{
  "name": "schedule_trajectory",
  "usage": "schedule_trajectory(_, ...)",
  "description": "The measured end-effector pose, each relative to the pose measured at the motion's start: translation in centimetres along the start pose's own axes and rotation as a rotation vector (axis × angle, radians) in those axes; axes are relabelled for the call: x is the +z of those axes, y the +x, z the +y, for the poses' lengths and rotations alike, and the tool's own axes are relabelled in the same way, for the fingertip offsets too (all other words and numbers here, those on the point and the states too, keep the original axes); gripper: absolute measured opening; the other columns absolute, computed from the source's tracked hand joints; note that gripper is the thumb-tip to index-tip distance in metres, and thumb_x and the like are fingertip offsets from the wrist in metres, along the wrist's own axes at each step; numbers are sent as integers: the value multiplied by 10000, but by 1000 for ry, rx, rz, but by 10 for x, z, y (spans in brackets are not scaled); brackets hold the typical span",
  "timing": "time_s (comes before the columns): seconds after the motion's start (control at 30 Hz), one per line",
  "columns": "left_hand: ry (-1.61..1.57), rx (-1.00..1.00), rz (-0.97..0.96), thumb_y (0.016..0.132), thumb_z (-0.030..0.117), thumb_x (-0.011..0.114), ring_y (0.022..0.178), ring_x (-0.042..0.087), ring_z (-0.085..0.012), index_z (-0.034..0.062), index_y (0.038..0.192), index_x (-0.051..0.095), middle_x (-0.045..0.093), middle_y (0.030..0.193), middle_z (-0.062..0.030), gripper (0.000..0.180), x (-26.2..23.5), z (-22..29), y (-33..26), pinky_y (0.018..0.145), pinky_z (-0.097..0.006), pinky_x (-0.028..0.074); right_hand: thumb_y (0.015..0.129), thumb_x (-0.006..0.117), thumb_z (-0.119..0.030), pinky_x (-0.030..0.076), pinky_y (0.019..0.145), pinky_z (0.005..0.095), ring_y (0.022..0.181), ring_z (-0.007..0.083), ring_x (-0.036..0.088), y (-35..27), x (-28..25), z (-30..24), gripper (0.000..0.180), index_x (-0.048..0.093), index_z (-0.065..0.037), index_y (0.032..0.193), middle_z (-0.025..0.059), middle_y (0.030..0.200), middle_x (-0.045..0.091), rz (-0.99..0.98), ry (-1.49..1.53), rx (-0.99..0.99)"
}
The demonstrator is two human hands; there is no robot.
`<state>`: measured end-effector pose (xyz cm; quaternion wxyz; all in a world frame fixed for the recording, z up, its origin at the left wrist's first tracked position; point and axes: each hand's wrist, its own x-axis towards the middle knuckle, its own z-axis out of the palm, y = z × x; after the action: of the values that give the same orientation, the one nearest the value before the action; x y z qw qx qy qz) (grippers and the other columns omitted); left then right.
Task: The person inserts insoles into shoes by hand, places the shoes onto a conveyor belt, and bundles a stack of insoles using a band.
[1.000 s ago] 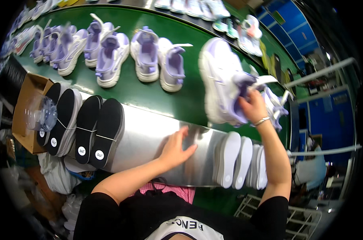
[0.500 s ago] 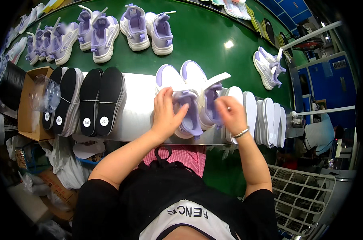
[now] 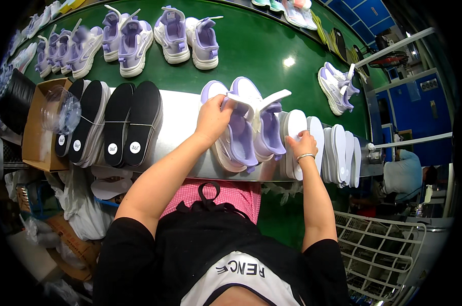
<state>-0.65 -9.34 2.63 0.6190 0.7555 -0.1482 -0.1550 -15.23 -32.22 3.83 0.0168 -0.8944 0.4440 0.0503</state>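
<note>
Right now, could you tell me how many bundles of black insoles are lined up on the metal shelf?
4, side by side at the shelf's left end: black insole bundles and. The leftmost is partly behind clear plastic in a cardboard box, so more may be hidden.

The toe of the near lilac-and-white sneaker [image 3: 234, 137] was covered by the left hand [image 3: 213, 118], whose fingertips were lost behind the shoe's white tongue. Part of the first upright white foam insole [image 3: 294, 133] was hidden under the right hand [image 3: 302, 147]. The far side of the second lilac sneaker [image 3: 268, 127] was screened by the first. The row of lilac sneakers [image 3: 62, 48] on the green belt was smeared by blur toward the left rim. The contents of the brown cardboard box [image 3: 34, 127] were masked by a crumpled clear plastic bag [image 3: 60, 108]. A seated person [image 3: 404, 173] at the right was cut off by a white rail.
</note>
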Motion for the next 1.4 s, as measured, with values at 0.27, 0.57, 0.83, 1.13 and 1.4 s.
schedule_trajectory(0.27, 207, 207, 36, 655, 93, 559, 913, 455, -334, -17, 950, 508, 488, 944, -184, 319, 8, -7, -21, 821, -370, 371, 680, 588, -39, 373, 497, 208, 591, 96, 458, -40, -86, -10, 103, 502, -6, 728, 64, 753, 489, 105, 1023, -476)
schedule_trajectory(0.57, 305, 136, -35, 638, 51, 527, 945, 439, -345, -10, 976, 504, 482, 978, -183, 344, 27, 4, -35, 844, -377, 362, 669, 555, -142, 461, 529, 334, 676, 229, 558, -92, -38, -93, 107, 541, -44, 628, 83, 808, 488, 8, -250, -1044)
schedule_trajectory(0.83, 243, 90, -35, 656, 48, 508, 955, 431, -343, -4, 983, 513, 476, 986, -174, 331, 25, 3, -35, 852, -378, 357, 713, 529, -152, 453, 633, 385, 751, 276, 565, -107, -50, -67, 126, 538, -31, 749, 171, 929, 528, 199, -67, -971)
schedule_trajectory(1.13, 258, 89, -53, 655, 53, 502, 955, 427, -340, 4, 999, 513, 479, 976, -177, 347, 28, 4, -36, 850, -378, 358, 661, 552, -157, 455, 582, 350, 702, 237, 559, -95, -51, -70, 99, 550, -65, 698, 74, 726, 546, 5, -271, -979)
schedule_trajectory(1.4, 201, 164, -71, 638, 29, 511, 925, 456, -347, -18, 991, 522, 495, 956, -188, 357, 28, -3, -35, 843, -370, 366, 668, 539, -99, 483, 613, 348, 733, 250, 587, -75, -20, -101, 123, 602, -57, 766, 97, 772, 592, -123, -238, -1013)
